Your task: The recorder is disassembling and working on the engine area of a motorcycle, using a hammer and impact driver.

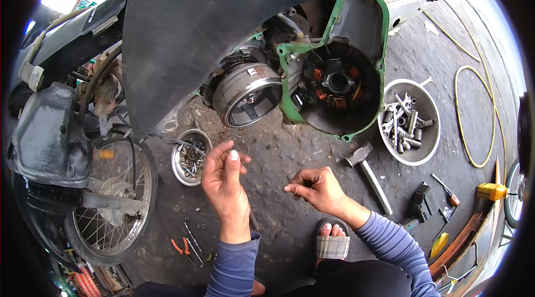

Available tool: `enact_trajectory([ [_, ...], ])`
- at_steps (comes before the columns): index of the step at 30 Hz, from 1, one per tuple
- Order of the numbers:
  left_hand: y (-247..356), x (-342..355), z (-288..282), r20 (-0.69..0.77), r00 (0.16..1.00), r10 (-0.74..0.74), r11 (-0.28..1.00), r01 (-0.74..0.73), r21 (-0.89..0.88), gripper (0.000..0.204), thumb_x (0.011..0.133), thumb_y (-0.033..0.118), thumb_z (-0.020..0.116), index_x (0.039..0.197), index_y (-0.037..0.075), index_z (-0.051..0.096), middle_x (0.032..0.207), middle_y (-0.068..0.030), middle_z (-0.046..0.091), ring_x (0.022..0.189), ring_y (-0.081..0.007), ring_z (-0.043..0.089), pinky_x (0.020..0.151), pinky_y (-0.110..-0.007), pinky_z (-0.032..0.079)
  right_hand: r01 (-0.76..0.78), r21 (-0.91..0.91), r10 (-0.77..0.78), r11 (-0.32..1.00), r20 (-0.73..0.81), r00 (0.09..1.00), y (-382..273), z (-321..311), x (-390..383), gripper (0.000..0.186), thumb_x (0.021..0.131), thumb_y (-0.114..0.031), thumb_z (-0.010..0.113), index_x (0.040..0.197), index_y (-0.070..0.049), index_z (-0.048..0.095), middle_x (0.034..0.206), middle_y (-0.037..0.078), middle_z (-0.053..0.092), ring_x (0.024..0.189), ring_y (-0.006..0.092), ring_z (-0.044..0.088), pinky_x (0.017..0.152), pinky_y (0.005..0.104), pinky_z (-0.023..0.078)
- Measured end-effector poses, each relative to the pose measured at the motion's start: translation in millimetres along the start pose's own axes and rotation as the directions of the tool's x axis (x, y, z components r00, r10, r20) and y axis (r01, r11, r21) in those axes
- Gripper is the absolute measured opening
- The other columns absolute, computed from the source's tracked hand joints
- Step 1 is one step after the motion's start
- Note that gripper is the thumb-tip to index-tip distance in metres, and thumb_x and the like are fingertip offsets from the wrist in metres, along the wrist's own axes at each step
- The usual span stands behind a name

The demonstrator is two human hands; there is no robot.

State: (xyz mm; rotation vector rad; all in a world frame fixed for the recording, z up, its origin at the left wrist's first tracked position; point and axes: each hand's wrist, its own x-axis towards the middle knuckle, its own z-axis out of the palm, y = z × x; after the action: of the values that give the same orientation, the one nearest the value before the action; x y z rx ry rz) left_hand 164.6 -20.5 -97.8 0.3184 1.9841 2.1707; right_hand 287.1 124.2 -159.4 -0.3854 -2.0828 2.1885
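My left hand [227,188] is raised palm-up above the floor, its fingers loosely bent and apart, with nothing seen in it. Facing it, my right hand [319,188] is closed in a pinch, thumb against the curled fingers; whatever it holds, if anything, is too small to make out. Beyond both hands, a round metal flywheel [248,96] sits on the motorcycle's engine. Right of the flywheel stands an engine side cover [384,40] with a green rim, swung outward, with a stator [339,82] of copper coils inside. Neither hand touches these parts.
A metal bowl of bolts [177,171] stands beside my left hand. Farther right are a hammer [370,177], a bowl of wrenches and sockets [415,158], a power drill [424,202] and a screwdriver [447,191]. Orange-handled pliers [179,248] lie near the spoked wheel [111,196]; a yellow hose [457,102] curls at right.
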Motion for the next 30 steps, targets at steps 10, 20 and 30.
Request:
enact_trajectory([
  [10, -2, 28, 27, 0.204, 0.947, -0.250, 0.805, 0.320, -0.500, 0.047, 0.097, 0.043, 0.052, 0.123, 0.005, 0.055, 0.124, -0.0154, 0.060, 0.121, -0.0282, 0.055, 0.098, -0.043, 0.044, -0.233, 0.040, 0.236, 0.972, -0.148, 0.960, 70, -2, -49, 0.013, 0.090, -0.010, 0.066, 0.097, 0.001, 0.067, 0.076, 0.005, 0.068, 0.066, 0.0062, 0.058, 0.060, 0.0247, 0.048],
  [20, -32, 58, 59, -0.169, 0.965, 0.200, 0.979, -0.204, -0.006, 0.038, 0.091, 0.010, 0.064, 0.121, -0.004, 0.044, 0.108, -0.0121, 0.061, 0.084, -0.0131, 0.064, 0.067, -0.024, 0.052, -0.040, -0.363, 0.212, 0.931, 0.447, 0.869, 116, 54, -147, 0.034, 0.089, -0.034, 0.064, 0.077, -0.003, 0.062, 0.068, 0.018, 0.063, 0.068, 0.0395, 0.062, 0.064, 0.0446, 0.050],
  [30, -39, 50, 76, -0.284, 0.958, 0.036, 0.986, -0.081, -0.149, 0.046, 0.086, -0.001, 0.056, 0.128, 0.002, 0.037, 0.117, -0.0106, 0.056, 0.088, -0.0117, 0.059, 0.064, -0.024, 0.049, -0.082, -0.335, 0.213, 0.939, 0.377, 0.901, 117, 49, -143, 0.029, 0.089, -0.027, 0.065, 0.078, -0.001, 0.061, 0.071, 0.019, 0.062, 0.071, 0.0388, 0.062, 0.065, 0.0442, 0.049],
])
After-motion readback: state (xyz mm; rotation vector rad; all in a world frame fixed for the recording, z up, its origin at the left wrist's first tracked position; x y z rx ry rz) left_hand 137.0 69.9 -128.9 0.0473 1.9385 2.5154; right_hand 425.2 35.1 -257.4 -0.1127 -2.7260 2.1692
